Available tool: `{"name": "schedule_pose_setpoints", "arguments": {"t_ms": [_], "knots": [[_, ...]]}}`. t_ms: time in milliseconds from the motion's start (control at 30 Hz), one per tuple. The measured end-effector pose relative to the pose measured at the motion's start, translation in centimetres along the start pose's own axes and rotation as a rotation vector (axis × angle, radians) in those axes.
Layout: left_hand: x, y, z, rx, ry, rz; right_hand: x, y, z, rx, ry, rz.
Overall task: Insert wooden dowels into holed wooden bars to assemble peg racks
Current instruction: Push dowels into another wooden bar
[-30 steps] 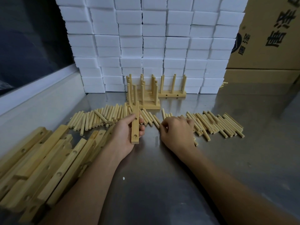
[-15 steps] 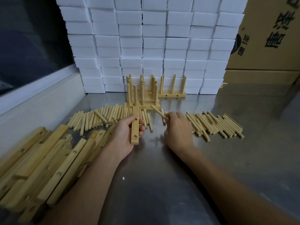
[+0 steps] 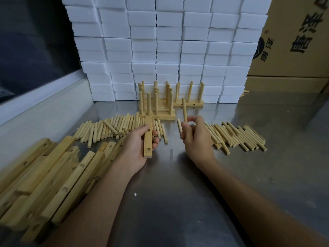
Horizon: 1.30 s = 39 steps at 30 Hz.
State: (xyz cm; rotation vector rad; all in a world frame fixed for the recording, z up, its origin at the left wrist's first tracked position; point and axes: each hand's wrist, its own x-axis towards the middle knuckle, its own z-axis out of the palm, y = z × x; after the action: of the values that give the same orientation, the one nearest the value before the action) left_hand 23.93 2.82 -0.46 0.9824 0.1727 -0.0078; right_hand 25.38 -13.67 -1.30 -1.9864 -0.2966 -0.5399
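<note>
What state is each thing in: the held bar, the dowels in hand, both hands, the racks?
Bar: held, holes empty.
Left hand: grips the bar.
Right hand: pinches dowels.
Upper dowel: held near upright.
Lower dowel: held slanted.
Finished racks: pegs standing upright.

Likely workshop — stacked foam blocks (image 3: 169, 41)

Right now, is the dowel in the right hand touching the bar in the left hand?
Apart. The head view shows bare steel table between the upright dowel pinched by the right hand and the holed bar gripped by the left hand.
</note>
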Motion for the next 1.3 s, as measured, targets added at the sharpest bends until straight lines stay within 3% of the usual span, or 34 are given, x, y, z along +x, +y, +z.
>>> {"name": "schedule_pose_setpoints", "arguments": {"t_ms": [500, 700, 900, 1067, 1233, 1300], "knots": [[-0.2, 0.0, 0.1, 0.009, 0.005, 0.002, 0.4, 0.7, 0.0, 0.030, 0.046, 0.006], [-0.2, 0.1, 0.2, 0.011, 0.014, -0.004, 0.3, 0.5, -0.3, 0.154, 0.161, 0.030], [-0.3, 0.0, 0.2, 0.008, 0.011, 0.002, 0.3, 0.5, -0.5, 0.235, 0.167, 0.043], [-0.4, 0.1, 0.2, 0.004, 0.011, -0.002, 0.6, 0.3, -0.6, 0.531, 0.190, 0.194], [-0.3, 0.1, 0.2, -0.001, 0.016, 0.005, 0.7, -0.3, -0.4, 0.780, 0.066, 0.366], [-0.2, 0.1, 0.1, 0.003, 0.017, 0.011, 0.6, -0.6, -0.4, 0.759, 0.036, 0.373]]}}
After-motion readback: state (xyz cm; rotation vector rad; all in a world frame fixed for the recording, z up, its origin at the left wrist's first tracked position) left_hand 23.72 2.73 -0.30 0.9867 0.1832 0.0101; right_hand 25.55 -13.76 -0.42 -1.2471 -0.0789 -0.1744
